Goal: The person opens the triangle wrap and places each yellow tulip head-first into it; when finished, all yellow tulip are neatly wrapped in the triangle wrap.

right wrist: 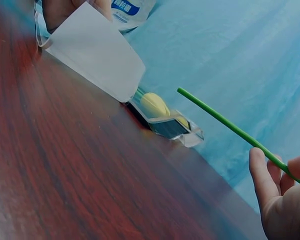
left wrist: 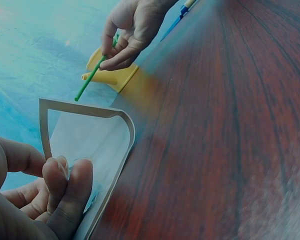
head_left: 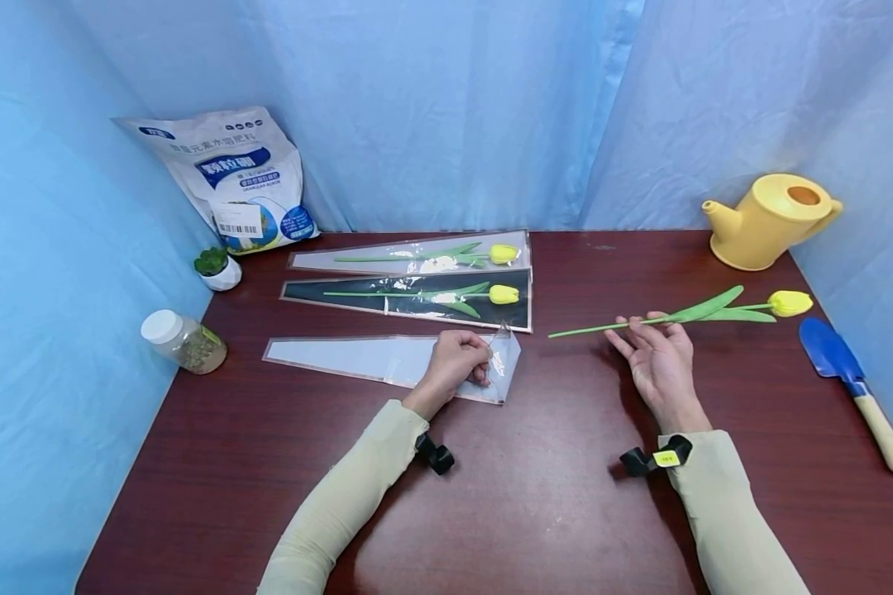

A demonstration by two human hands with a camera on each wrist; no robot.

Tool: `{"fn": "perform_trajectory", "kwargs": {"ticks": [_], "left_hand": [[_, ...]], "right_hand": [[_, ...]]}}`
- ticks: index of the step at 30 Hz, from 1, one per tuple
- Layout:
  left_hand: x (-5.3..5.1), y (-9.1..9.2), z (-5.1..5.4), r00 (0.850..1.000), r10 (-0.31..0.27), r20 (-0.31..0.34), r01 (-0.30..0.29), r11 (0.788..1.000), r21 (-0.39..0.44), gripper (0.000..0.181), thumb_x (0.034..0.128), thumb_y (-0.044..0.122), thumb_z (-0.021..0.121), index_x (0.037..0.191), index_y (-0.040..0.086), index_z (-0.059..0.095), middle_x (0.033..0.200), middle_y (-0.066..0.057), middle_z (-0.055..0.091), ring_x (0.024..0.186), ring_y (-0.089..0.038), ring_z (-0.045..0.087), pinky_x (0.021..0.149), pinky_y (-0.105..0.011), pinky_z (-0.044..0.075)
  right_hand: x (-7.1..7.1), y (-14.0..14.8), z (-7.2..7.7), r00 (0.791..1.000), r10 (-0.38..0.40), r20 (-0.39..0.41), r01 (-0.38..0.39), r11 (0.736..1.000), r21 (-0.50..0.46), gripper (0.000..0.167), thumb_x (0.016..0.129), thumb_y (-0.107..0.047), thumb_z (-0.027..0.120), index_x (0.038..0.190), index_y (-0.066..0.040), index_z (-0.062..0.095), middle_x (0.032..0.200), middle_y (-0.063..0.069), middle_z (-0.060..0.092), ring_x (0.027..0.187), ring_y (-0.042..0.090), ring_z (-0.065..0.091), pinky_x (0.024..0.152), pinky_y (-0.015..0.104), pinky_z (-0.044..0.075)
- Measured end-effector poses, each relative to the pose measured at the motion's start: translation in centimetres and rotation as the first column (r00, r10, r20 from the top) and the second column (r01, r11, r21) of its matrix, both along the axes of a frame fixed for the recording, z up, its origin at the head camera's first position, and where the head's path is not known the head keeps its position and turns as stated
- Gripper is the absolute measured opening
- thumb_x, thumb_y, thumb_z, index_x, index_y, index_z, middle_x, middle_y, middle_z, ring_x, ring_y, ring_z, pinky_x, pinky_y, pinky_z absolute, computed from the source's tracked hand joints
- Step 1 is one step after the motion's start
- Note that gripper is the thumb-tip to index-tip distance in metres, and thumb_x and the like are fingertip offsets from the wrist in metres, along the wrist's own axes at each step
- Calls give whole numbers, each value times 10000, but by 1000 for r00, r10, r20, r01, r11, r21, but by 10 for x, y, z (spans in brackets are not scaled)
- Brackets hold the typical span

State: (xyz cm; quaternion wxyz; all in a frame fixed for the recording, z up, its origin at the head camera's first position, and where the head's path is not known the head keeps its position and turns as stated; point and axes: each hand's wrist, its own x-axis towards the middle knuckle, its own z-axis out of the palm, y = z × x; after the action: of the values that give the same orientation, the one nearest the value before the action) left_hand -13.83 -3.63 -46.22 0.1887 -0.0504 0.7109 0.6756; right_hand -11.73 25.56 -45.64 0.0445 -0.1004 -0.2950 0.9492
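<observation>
My left hand (head_left: 457,364) pinches the upper film at the wide end of a white flower sleeve (head_left: 357,355) lying on the table. In the left wrist view the mouth of that sleeve (left wrist: 127,127) gapes, its clear front lifted between thumb and finger. My right hand (head_left: 661,364) holds a yellow tulip (head_left: 790,303) by its green stem (right wrist: 220,117), above the table to the right of the sleeve. The stem's bare end points left toward the sleeve mouth, apart from it. Behind lie a black sleeve (head_left: 305,291) and another pale sleeve (head_left: 316,260), each with a yellow tulip inside.
At the back left stand a fertilizer bag (head_left: 231,178), a small potted succulent (head_left: 219,268) and a white-lidded jar (head_left: 186,340). A yellow watering can (head_left: 770,219) stands back right, with a blue hand trowel (head_left: 837,355) in front of it. Blue curtains (head_left: 446,107) surround the table (head_left: 536,512).
</observation>
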Motion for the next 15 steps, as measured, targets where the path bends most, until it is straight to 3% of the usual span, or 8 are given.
{"fn": "perform_trajectory", "kwargs": {"ticks": [15], "left_hand": [[1, 0, 2, 1000, -5, -3, 5, 1000, -16, 71, 869, -25, 588, 843, -27, 654, 559, 3, 577, 424, -93, 544, 480, -242, 551]], "right_hand": [[9, -19, 17, 996, -30, -79, 31, 999, 7, 235, 945, 179, 481, 980, -41, 555, 829, 135, 693, 883, 287, 740, 786, 473, 628]]}}
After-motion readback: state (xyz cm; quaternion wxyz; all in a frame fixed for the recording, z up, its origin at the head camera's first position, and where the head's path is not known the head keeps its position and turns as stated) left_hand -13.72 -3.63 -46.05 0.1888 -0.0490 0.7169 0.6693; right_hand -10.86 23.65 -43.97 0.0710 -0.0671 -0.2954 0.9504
